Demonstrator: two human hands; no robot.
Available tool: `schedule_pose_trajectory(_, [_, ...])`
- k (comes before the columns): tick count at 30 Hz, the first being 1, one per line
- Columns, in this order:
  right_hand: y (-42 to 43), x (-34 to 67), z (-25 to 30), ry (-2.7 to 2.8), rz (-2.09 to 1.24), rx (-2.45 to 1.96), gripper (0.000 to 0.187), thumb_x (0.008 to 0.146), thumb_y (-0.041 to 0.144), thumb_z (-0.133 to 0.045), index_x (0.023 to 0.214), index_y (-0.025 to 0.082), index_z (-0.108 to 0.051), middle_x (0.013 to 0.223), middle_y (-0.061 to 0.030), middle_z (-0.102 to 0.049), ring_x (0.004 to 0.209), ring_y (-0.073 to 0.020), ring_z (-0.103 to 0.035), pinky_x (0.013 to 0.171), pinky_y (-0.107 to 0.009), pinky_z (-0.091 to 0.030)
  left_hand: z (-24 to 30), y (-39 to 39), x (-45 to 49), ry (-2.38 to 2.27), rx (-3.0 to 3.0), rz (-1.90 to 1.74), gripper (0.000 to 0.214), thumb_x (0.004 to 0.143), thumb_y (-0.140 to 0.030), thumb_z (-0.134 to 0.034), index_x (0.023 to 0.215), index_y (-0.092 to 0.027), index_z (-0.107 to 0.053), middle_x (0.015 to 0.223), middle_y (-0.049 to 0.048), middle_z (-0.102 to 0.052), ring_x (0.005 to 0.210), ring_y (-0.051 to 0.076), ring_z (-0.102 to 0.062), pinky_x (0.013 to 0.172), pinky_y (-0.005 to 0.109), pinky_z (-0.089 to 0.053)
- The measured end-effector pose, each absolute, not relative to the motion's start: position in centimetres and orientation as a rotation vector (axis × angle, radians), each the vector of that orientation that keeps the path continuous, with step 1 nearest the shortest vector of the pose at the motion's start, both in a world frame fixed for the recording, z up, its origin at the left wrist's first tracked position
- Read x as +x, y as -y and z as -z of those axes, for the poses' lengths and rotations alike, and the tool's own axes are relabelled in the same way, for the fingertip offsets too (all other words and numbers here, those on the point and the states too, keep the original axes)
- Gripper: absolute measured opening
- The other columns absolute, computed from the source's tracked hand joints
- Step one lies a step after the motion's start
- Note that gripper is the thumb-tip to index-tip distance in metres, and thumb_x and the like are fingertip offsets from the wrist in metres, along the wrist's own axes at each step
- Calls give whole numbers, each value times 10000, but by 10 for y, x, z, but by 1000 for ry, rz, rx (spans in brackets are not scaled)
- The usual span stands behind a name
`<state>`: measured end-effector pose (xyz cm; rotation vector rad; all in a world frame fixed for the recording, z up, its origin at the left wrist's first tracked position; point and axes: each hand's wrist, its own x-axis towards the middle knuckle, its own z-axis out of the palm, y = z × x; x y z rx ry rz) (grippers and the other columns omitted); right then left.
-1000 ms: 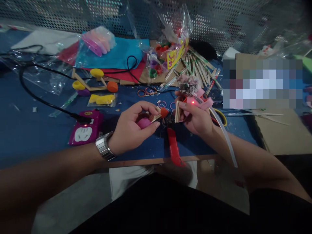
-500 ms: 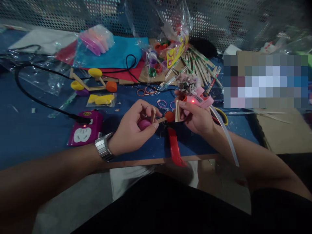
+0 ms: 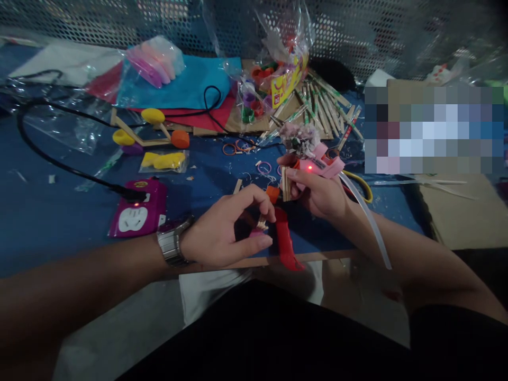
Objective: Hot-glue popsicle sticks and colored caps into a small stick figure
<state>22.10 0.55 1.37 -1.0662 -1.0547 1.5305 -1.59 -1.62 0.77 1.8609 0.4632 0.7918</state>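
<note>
My left hand (image 3: pixel 224 227), curled, is closed round a small assembly of wooden sticks (image 3: pixel 262 222). A purple cap (image 3: pixel 259 233) shows between its fingers and thumb; the exact contact is partly hidden. An orange cap (image 3: pixel 272 194) sits just past the fingertips. In my right hand (image 3: pixel 323 193) is a pink hot glue gun (image 3: pixel 322 163) with its red light on; a translucent glue stick (image 3: pixel 367 217) trails from it. The same hand pinches a short stack of wooden sticks (image 3: pixel 286 184). Greyish fluff (image 3: pixel 299 138) lies against the gun's far side.
A magenta power socket (image 3: pixel 137 209) with a black cable stands left. Behind it are a stick frame with coloured caps (image 3: pixel 153 142) and a packet of yellow pieces (image 3: pixel 163 160). A bag of caps (image 3: pixel 254 98) and loose sticks (image 3: pixel 323 106) lie at the back. A red strip (image 3: pixel 286 241) overhangs the front edge.
My left hand has moved right and toward me, turning the stick assembly, and its fingers have spread a little. My right hand with the glue gun has shifted only slightly left.
</note>
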Motion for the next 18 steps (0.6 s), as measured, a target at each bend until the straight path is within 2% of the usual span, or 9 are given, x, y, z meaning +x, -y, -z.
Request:
schedule_pose_trajectory(3, [-5,221,-14,1024,-1571,-1061,338,743,393,-949,952,218,-749,572,82,-521,513,-104,-463,508,-273,-334,-10,15,-18,-433,1813,-754,200,1061,-354,-663,1186,-228,-570,1123,91,-716,882,183,-688,729,290,-605])
schedule_pose_trajectory(6, [-5,221,-15,994,-1582,-1056,335,722,380,-961,927,226,-746,576,72,-565,525,-114,-504,507,-270,-344,-8,14,-18,-494,1828,-743,122,1115,-327,-563,1178,-226,-591,1117,95,-730,864,189,-689,743,314,-602])
schedule_pose_trajectory(11, [-5,221,-15,976,-1559,-1059,317,700,374,-959,894,245,-744,721,30,-720,599,-140,-638,500,-261,-389,-1,16,-15,-663,1840,-768,89,1077,-260,-621,1155,-226,-651,1073,76,-746,855,188,-724,648,267,-578])
schedule_pose_trajectory(15, [-6,221,-14,976,-1533,-1035,301,712,366,-941,899,259,-730,771,23,-736,642,-168,-696,498,-273,-440,0,17,-14,-728,1807,-842,77,1047,-241,-659,1120,-228,-639,1026,66,-737,849,188,-738,586,243,-554])
schedule_pose_trajectory(18, [-6,221,-15,1002,-1516,-1034,284,731,378,-921,896,271,-716,786,18,-735,675,-191,-734,484,-283,-455,-1,17,-13,-784,1816,-899,111,1018,-237,-691,1085,-227,-604,974,43,-709,760,160,-703,553,231,-518])
